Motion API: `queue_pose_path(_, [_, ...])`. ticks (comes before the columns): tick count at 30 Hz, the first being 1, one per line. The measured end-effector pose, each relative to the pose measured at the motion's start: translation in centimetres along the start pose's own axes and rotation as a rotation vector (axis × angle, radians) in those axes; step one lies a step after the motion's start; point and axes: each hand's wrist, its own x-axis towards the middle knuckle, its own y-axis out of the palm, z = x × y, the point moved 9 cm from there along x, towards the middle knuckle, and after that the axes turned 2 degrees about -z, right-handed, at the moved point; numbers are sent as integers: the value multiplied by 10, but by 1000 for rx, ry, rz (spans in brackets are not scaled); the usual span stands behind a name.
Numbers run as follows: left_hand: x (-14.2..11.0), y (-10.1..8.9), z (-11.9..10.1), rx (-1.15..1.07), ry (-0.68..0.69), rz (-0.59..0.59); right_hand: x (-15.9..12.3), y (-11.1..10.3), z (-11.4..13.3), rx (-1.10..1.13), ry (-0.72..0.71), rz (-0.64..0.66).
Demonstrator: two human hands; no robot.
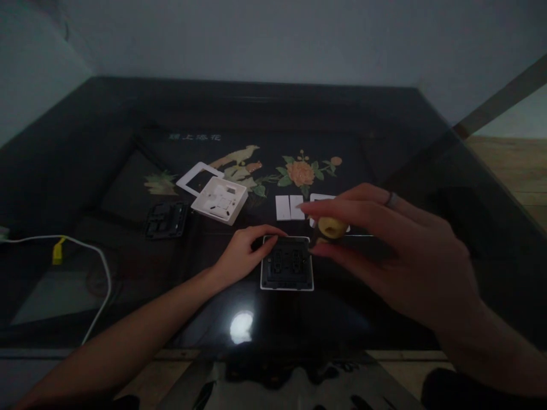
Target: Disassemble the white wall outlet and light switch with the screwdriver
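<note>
A wall switch (287, 267) with a black back and white rim lies on the dark table. My left hand (245, 250) grips its upper left edge, thumb and index finger curled on the frame. Above the switch's right side, my right hand (401, 256) holds a yellow tool handle (332, 228) between thumb and fingers. The handle's round end faces me, and the rest of the tool is too dark to make out. Just beyond the switch lie two white switch plates (282, 208). A white frame (318, 197) is partly hidden behind the right hand.
To the left, a white mounting box (221, 199) overlaps a white square frame (188, 179). A black switch module (166, 220) lies nearby. A white cable (106, 273) with a yellow tag (57, 253) crosses the table's left side. The glossy black table (363, 108) bears a floral picture.
</note>
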Motion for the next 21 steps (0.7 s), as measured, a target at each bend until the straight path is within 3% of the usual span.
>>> queue_pose_path(4, [0,0,-1,-4,2,5,0,7,-3,101,-17,160])
queue_pose_path(10, [1,1,-2,0,-2,2,1,-3,0,-74,-40,-93])
queue_pose_path(12, [1,1,-1,-2,-4,0,1,-2,2,-52,-39,-60])
queue_pose_path(17, [0,1,2,-5,5,-7,-1,7,4,103,-36,169])
queue_pose_path(19, [0,0,2,-10,13,-13,0,7,6,102,-61,141])
queue_pose_path(21, [-1,0,3,-15,18,-14,1,2,6,47,-70,31])
